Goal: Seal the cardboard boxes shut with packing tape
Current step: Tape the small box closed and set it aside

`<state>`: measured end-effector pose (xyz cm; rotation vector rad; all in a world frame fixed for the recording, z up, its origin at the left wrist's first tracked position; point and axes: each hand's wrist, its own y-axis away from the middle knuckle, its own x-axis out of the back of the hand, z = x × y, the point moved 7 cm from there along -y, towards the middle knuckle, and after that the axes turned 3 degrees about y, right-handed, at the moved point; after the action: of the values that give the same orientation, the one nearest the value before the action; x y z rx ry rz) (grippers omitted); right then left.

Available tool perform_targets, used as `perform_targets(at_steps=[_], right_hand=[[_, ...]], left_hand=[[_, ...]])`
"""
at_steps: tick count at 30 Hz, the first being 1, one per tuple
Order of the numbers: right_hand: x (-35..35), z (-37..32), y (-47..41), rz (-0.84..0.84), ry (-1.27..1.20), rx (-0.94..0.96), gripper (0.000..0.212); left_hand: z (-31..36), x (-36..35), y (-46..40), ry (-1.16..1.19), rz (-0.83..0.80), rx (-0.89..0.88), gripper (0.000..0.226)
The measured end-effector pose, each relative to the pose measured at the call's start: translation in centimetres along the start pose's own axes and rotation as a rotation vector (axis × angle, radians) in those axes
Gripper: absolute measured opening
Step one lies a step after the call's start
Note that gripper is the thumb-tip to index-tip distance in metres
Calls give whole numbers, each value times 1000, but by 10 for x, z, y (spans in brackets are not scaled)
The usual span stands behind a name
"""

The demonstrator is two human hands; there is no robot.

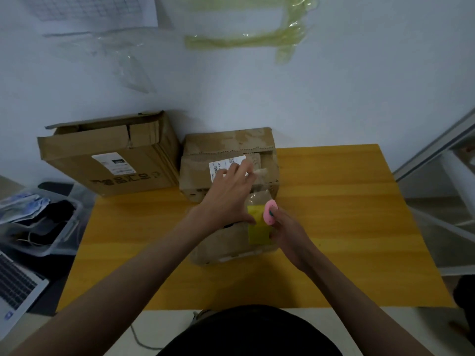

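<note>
Step in hand: taping top seam of near box [226,240], which sits mid-table, nearer back edge. Left hand [231,191] spread flat, fingers released, pressing clear tape strip [258,186] down along box top. Right hand [285,227] grasping pink tape roll [270,212], yellow stretch of tape beside it, held just over box's near end. Second box [231,155] touching behind; third box [108,155] at back-left corner, flaps loose. Next move likely: pull roll toward near table edge, smooth strip, cut.
</note>
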<state>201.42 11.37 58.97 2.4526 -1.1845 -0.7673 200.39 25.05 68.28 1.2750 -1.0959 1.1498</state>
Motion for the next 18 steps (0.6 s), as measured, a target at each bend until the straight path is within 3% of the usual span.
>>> perform_targets(at_steps=[1,2,5,7,10,14,18], right_hand=[[4,-1,0,30,8,24,86],[8,-1,1,71,13,36,83],[17,-1,3,160,37,59,39],[26,-5,3,211,74,109,23],[37,-20,4,248,165,233,22],[36,-40,-3,158,413,342,20],[16,-56,-14,59,806,480,20]], left_hand=[[2,-3,-1,-4,3,3,110],[3,-6,-3,-3,5,8,111],[5,-11,-8,10,14,12,111],[5,-11,-11,6,20,8,112],[2,-11,-15,24,27,4,112],[-4,-11,-21,46,20,23,112],[-8,-13,-25,53,3,25,114]])
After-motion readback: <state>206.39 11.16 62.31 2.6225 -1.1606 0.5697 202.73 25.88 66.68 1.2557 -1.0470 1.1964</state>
